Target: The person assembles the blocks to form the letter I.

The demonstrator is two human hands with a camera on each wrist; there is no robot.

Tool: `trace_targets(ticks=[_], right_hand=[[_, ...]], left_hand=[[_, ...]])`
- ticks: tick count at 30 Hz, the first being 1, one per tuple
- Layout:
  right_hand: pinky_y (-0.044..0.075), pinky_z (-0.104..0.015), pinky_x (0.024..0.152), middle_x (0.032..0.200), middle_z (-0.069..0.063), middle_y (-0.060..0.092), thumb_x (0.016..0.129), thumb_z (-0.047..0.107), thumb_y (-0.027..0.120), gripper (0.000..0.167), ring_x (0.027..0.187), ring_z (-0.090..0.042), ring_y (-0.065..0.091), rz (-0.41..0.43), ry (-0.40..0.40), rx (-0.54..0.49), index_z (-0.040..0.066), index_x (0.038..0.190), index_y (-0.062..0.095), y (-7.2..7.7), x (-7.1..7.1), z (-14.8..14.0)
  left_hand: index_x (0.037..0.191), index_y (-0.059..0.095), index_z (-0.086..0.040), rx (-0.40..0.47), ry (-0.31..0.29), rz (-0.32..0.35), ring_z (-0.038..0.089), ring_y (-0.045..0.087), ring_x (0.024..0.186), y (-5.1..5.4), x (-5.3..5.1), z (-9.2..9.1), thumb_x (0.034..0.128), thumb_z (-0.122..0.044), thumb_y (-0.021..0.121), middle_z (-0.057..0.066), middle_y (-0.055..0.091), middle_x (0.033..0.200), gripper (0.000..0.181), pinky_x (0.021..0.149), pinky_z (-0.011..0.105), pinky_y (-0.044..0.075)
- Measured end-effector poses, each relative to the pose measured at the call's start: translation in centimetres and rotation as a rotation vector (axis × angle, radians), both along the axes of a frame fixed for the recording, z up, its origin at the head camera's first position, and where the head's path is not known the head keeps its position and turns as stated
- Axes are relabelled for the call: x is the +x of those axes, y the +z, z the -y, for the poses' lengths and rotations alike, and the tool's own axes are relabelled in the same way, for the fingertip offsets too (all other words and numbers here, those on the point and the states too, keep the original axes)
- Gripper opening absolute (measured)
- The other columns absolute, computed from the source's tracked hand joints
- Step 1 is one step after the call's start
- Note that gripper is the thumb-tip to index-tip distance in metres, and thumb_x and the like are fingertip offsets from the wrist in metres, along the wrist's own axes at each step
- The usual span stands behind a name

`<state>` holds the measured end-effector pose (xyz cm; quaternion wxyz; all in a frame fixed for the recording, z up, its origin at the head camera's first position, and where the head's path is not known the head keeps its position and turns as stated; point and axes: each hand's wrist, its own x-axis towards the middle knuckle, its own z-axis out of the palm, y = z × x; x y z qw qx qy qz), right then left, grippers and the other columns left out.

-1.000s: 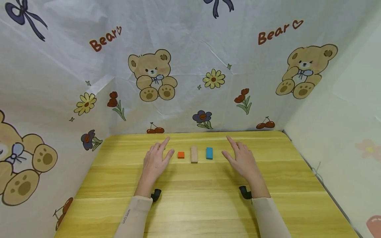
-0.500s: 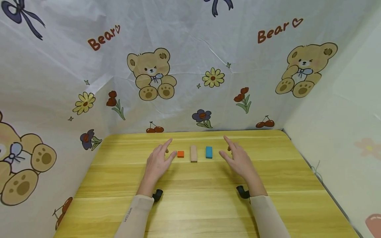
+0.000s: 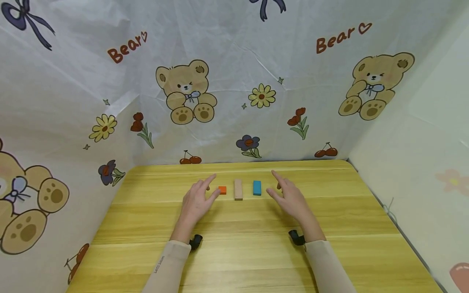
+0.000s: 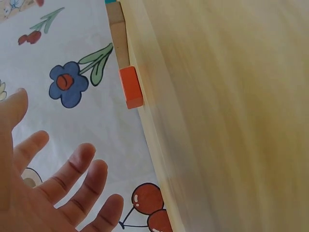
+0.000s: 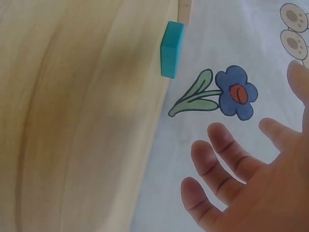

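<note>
Crucially, the orange block (image 3: 223, 190) lies just to the right of the left hand (image 3: 198, 200), and the blue block (image 3: 257, 188) just to the left of the right hand (image 3: 290, 198), so each hand has its own nearest piece. Between them on the desk (image 3: 249, 260) rests the plain wooden block (image 3: 238, 190), well apart from both hands. Its long axis and the blue one's point away from the person; the orange top looks nearly square from above. Both hands have their fingers spread apart, holding nothing. From the head, the left hand seems almost to meet the orange block, but the left wrist view shows a gap between them. The right wrist view shows the blue block's side and end, and leaves the orange one out of sight.
</note>
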<state>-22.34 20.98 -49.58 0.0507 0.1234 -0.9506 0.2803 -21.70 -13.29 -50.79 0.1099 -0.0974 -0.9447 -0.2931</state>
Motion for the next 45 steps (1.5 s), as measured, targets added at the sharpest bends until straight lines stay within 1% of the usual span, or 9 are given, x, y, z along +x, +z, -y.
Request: trace_targets(ticks=[7, 11, 17, 24, 31, 36, 39, 43, 45], right_hand=[[0.041, -0.036, 0.069, 0.112, -0.015, 0.062, 0.106, 0.048, 0.062, 0.074, 0.081, -0.022, 0.049, 0.012, 0.002, 0.013, 0.021, 0.168, 0.033, -0.4, -0.1, 0.3], [0.042, -0.037, 0.070, 0.112, -0.016, 0.062, 0.105, 0.046, 0.064, 0.074, 0.083, -0.022, 0.050, 0.021, 0.003, 0.026, 0.020, 0.168, 0.033, -0.7, -0.2, 0.4], [0.042, -0.039, 0.072, 0.111, -0.016, 0.062, 0.105, 0.047, 0.065, 0.074, 0.084, -0.024, 0.049, 0.041, -0.003, 0.053, 0.020, 0.167, 0.035, -0.8, -0.4, 0.5], [0.041, -0.038, 0.072, 0.109, -0.014, 0.061, 0.105, 0.045, 0.065, 0.073, 0.082, -0.023, 0.049, 0.070, 0.021, 0.041, 0.019, 0.167, 0.035, -1.1, -0.6, 0.7], [0.041, -0.037, 0.073, 0.109, -0.012, 0.061, 0.104, 0.047, 0.066, 0.075, 0.082, -0.021, 0.049, 0.103, 0.048, 0.039, 0.017, 0.167, 0.036, -1.2, -0.8, 0.9], [0.043, -0.039, 0.076, 0.108, -0.011, 0.062, 0.104, 0.047, 0.066, 0.076, 0.085, -0.021, 0.052, 0.125, 0.052, 0.047, 0.018, 0.167, 0.035, -1.4, -1.1, 1.1], [0.044, -0.040, 0.077, 0.107, -0.009, 0.062, 0.104, 0.047, 0.066, 0.076, 0.086, -0.021, 0.052, 0.128, 0.061, 0.042, 0.018, 0.167, 0.035, -1.7, -1.3, 1.1], [0.045, -0.040, 0.079, 0.106, -0.008, 0.062, 0.104, 0.046, 0.067, 0.076, 0.087, -0.021, 0.053, 0.139, 0.074, 0.030, 0.018, 0.167, 0.036, -2.1, -1.6, 1.1], [0.045, -0.041, 0.079, 0.105, -0.008, 0.062, 0.103, 0.045, 0.067, 0.076, 0.088, -0.021, 0.053, 0.148, 0.078, 0.023, 0.017, 0.167, 0.036, -2.2, -1.7, 1.1]], left_hand=[[0.159, 0.050, -0.035, -0.092, 0.005, -0.020, 0.022, 0.057, 0.088, -0.3, 0.1, -0.4, 0.1028, -0.053, 0.065, 0.008, 0.067, 0.109, 0.061, 0.072, 0.037, 0.047], [0.157, 0.052, -0.034, -0.115, 0.007, -0.028, 0.023, 0.058, 0.087, -0.5, 0.0, -0.7, 0.1024, -0.052, 0.067, 0.009, 0.067, 0.109, 0.059, 0.071, 0.037, 0.049], [0.158, 0.051, -0.035, -0.148, -0.017, -0.025, 0.022, 0.057, 0.086, -0.8, -0.1, -1.1, 0.1025, -0.053, 0.066, 0.007, 0.065, 0.108, 0.061, 0.068, 0.034, 0.047], [0.159, 0.050, -0.035, -0.148, -0.031, -0.003, 0.019, 0.054, 0.081, -1.1, -0.3, -1.2, 0.1018, -0.053, 0.067, 0.006, 0.067, 0.110, 0.062, 0.063, 0.031, 0.043], [0.159, 0.050, -0.031, -0.129, -0.070, 0.049, 0.015, 0.051, 0.071, -1.3, -0.3, -1.6, 0.1021, -0.053, 0.067, 0.000, 0.063, 0.090, 0.063, 0.060, 0.031, 0.042], [0.157, 0.053, -0.031, -0.131, -0.113, 0.063, 0.012, 0.048, 0.066, -1.6, -0.1, -2.2, 0.1019, -0.054, 0.067, -0.003, 0.060, 0.085, 0.061, 0.058, 0.029, 0.039], [0.155, 0.055, -0.031, -0.135, -0.134, 0.057, 0.010, 0.048, 0.064, -1.9, -0.2, -2.5, 0.1019, -0.054, 0.066, -0.004, 0.062, 0.086, 0.059, 0.056, 0.028, 0.039], [0.153, 0.058, -0.032, -0.143, -0.147, 0.053, 0.009, 0.051, 0.069, -2.0, -0.5, -2.8, 0.1019, -0.052, 0.067, -0.004, 0.067, 0.092, 0.055, 0.058, 0.028, 0.041], [0.152, 0.059, -0.032, -0.147, -0.151, 0.058, 0.009, 0.052, 0.069, -2.0, -0.6, -2.9, 0.1018, -0.051, 0.068, -0.004, 0.067, 0.092, 0.054, 0.058, 0.028, 0.041]])
